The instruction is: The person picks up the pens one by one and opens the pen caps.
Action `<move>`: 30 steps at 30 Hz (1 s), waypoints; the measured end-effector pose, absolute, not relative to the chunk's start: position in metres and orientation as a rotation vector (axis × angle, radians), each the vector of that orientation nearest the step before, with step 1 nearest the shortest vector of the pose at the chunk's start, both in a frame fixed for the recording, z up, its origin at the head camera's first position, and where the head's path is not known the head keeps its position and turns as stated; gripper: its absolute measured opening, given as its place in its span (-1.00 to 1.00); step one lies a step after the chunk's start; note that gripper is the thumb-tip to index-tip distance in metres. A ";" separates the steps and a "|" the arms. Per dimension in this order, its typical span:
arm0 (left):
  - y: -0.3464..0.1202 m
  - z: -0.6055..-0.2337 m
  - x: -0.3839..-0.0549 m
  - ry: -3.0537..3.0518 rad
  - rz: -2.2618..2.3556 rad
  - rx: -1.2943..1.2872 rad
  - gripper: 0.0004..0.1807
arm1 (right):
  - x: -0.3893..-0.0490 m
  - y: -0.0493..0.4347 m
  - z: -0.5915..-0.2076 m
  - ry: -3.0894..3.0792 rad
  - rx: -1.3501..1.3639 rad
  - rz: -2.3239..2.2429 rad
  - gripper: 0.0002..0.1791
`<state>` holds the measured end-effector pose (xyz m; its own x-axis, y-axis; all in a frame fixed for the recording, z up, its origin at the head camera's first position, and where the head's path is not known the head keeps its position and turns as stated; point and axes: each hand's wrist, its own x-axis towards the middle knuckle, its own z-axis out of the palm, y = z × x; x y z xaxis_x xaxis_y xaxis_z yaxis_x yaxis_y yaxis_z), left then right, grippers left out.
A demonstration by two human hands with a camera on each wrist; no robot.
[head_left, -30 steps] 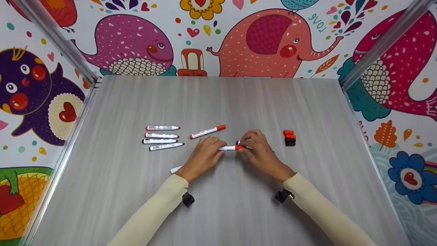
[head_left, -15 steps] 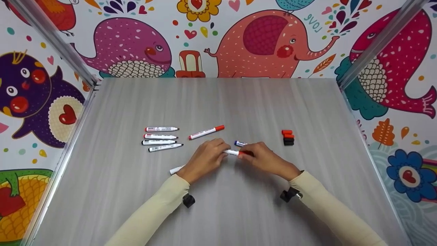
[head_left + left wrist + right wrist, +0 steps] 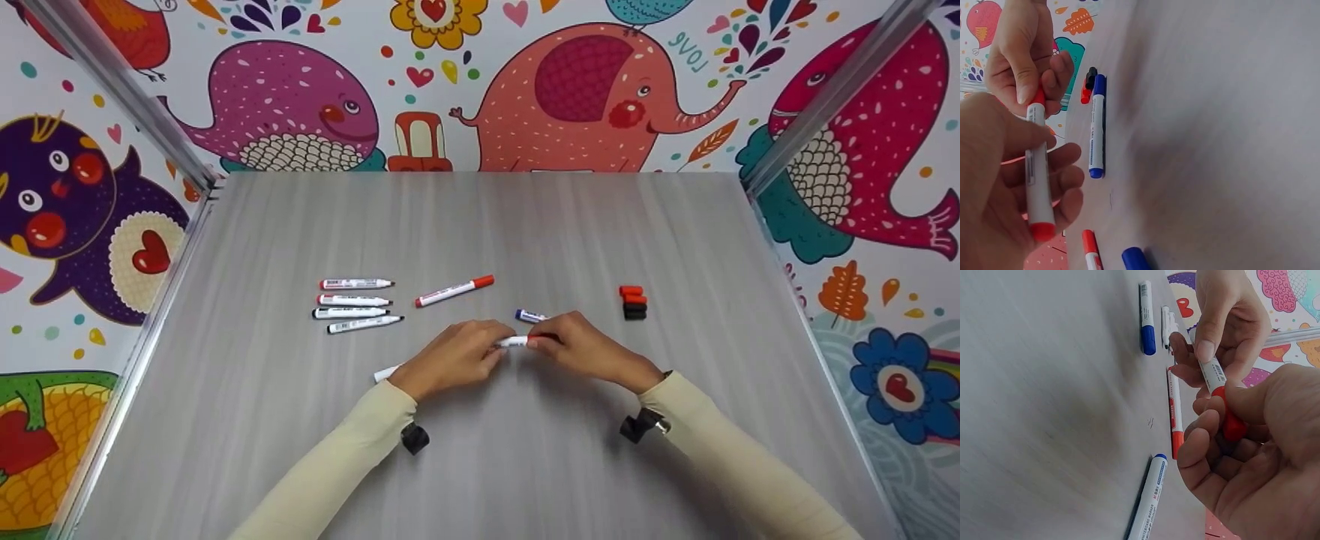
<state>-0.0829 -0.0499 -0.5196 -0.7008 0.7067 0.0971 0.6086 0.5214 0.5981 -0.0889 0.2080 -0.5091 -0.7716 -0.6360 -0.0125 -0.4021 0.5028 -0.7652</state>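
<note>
A white whiteboard marker with a red cap (image 3: 516,341) is held between both hands above the table. My left hand (image 3: 454,358) grips its barrel (image 3: 1039,174), thumb on top and fingers curled beneath. My right hand (image 3: 592,349) pinches the red cap (image 3: 1233,422) between thumb and curled fingers. Cap and barrel meet, with no gap showing. Just beyond the right hand lies a blue-capped marker (image 3: 1096,132), partly covered in the head view. Another blue-capped marker (image 3: 1147,318) lies by the left wrist, its cap hidden in the head view.
Beyond the left hand lies a red-capped marker (image 3: 455,291). Several uncapped markers (image 3: 356,301), with red or black ends, lie in a column at the left. Loose red and black caps (image 3: 634,302) sit together at the right. Patterned walls border the grey table (image 3: 480,225).
My right hand has shifted slightly nearer and right, its fingers curling in around the red cap. The held marker has moved slightly nearer with both hands. More of the blue-capped marker's left end shows.
</note>
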 end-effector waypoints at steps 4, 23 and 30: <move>-0.051 -0.521 -0.083 2.573 0.965 1.111 -0.68 | -0.089 0.208 -0.509 2.446 -0.854 -1.162 -0.82; -0.053 -0.523 -0.091 2.413 1.119 1.004 -0.77 | -0.089 0.209 -0.509 2.428 -0.890 -1.150 -0.82; -0.053 -0.525 -0.094 2.306 1.230 0.989 -0.80 | -0.087 0.209 -0.505 2.362 -0.853 -1.118 -0.81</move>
